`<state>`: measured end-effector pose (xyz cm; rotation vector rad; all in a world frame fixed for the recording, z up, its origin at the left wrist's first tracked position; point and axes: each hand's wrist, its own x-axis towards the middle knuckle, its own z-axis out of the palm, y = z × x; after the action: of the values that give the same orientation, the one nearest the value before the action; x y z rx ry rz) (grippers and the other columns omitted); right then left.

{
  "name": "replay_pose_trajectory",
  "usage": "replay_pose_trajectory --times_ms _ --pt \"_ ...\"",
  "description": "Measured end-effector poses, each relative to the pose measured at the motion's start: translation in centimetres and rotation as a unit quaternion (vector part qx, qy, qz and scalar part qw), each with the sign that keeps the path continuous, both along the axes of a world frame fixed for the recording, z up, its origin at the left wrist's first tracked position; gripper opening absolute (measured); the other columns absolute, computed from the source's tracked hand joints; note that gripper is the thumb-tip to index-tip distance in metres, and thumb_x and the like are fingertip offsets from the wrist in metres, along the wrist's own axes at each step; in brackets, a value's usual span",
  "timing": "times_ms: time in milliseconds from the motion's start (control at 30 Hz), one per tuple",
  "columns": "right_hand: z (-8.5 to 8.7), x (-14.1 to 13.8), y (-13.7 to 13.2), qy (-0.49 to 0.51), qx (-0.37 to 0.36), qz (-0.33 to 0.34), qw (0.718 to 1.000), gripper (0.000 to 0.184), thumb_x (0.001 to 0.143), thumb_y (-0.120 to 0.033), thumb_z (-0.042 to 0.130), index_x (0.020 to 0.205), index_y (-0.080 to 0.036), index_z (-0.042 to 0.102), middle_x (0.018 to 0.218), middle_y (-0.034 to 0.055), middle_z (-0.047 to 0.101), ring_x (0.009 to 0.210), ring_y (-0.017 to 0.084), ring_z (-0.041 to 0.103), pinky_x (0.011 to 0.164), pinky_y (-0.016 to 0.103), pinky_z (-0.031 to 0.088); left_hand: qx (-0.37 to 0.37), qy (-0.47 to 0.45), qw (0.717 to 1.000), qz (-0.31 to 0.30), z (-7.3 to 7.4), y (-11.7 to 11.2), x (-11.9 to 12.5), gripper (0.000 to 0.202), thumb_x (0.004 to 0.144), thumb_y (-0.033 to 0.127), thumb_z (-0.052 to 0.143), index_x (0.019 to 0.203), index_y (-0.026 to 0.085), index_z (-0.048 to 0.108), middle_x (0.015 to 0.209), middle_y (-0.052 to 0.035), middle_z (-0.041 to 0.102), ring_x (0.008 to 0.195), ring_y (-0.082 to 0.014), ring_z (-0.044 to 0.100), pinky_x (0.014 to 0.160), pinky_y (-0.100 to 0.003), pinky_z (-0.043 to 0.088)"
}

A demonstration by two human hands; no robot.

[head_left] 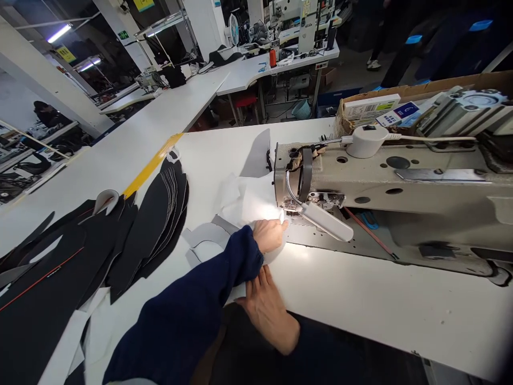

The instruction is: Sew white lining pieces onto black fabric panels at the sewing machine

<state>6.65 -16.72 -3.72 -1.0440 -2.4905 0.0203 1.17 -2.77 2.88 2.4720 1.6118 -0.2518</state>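
Note:
My left hand (pixel 269 235), in a dark blue sleeve, has its fingers curled and pressed together at the edge of a thin white fabric piece (pixel 256 199), close to the needle area of a sewing machine (pixel 308 198). Below it, my right hand (pixel 269 313) lies with fingers stretched out and pressed down near the table's front edge, partly under the left sleeve. Grey-white cut pieces (pixel 206 241) lie left of my left hand, partly covered by that sleeve. A small white lamp (pixel 326 220) lights the spot by the needle; the fingertips there are partly washed out.
Stacked black cut pieces (pixel 154 219) and larger black panels (pixel 48 278) cover the table's left side. Yellow tape (pixel 152 166) crosses the tabletop. Behind the machine stands a cardboard box (pixel 344 115) with small boxes and metal profiles. A person's legs show at the top right.

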Motion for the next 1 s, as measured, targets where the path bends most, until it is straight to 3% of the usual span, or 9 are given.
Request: replay_pose_trajectory --times_ms 100,233,367,633,800,1000 --pt "0.3 -0.6 -0.1 -0.004 0.004 0.028 1.0 0.056 0.081 -0.047 0.06 0.106 0.003 0.061 0.115 0.0264 0.056 0.114 0.035 0.047 0.104 0.05 0.029 0.007 0.01 1.0 0.014 0.7 -0.5 0.1 0.046 0.085 0.02 0.038 0.13 0.025 0.043 0.1 -0.0067 0.061 0.077 -0.0214 0.061 0.066 -0.031 0.044" --pt "-0.1 -0.3 -0.5 0.024 0.038 0.029 0.999 0.047 0.084 -0.04 0.057 0.113 -0.003 0.059 0.115 0.0209 0.059 0.111 0.032 0.05 0.104 0.049 0.029 -0.004 0.06 0.998 -0.005 1.6 -3.8 -0.8 0.045 0.086 0.017 0.04 0.13 0.025 0.041 0.098 -0.0074 0.059 0.078 -0.0213 0.061 0.065 -0.032 0.045" --pt "-1.1 0.4 -1.1 0.011 0.047 0.021 0.999 0.05 0.082 -0.042 0.059 0.108 0.0 0.061 0.113 0.0225 0.06 0.111 0.034 0.05 0.104 0.048 0.029 -0.012 0.097 0.995 -0.032 1.3 -6.1 -1.9 0.055 0.085 0.011 0.041 0.138 0.022 0.03 0.092 -0.0061 0.06 0.078 -0.0205 0.061 0.061 -0.03 0.045" --pt "-2.0 1.8 -1.7 0.009 0.057 0.007 0.998 0.061 0.083 -0.046 0.056 0.121 0.003 0.053 0.13 0.0234 0.048 0.124 0.034 0.039 0.103 0.044 0.033 -0.008 0.084 0.995 -0.048 0.4 -5.1 -2.3 0.044 0.089 0.02 0.038 0.133 0.022 0.037 0.094 -0.0063 0.062 0.078 -0.0227 0.063 0.061 -0.033 0.047" --pt "-2.1 1.7 -1.7 0.001 0.049 0.011 0.999 0.062 0.08 -0.047 0.06 0.115 0.005 0.056 0.127 0.0271 0.048 0.121 0.036 0.042 0.105 0.047 0.03 -0.025 0.073 0.995 -0.062 0.3 -4.8 -1.6 0.051 0.084 0.016 0.041 0.134 0.018 0.033 0.097 -0.0078 0.062 0.081 -0.0233 0.063 0.064 -0.034 0.048" --pt "-1.7 2.0 0.0 0.009 0.045 0.015 0.999 0.054 0.084 -0.045 0.057 0.111 0.001 0.059 0.122 0.0244 0.054 0.119 0.033 0.045 0.104 0.046 0.032 -0.027 0.067 0.996 -0.058 0.4 -3.2 -0.7 0.052 0.081 0.013 0.045 0.131 0.018 0.037 0.098 -0.0085 0.063 0.082 -0.0239 0.063 0.068 -0.034 0.048"
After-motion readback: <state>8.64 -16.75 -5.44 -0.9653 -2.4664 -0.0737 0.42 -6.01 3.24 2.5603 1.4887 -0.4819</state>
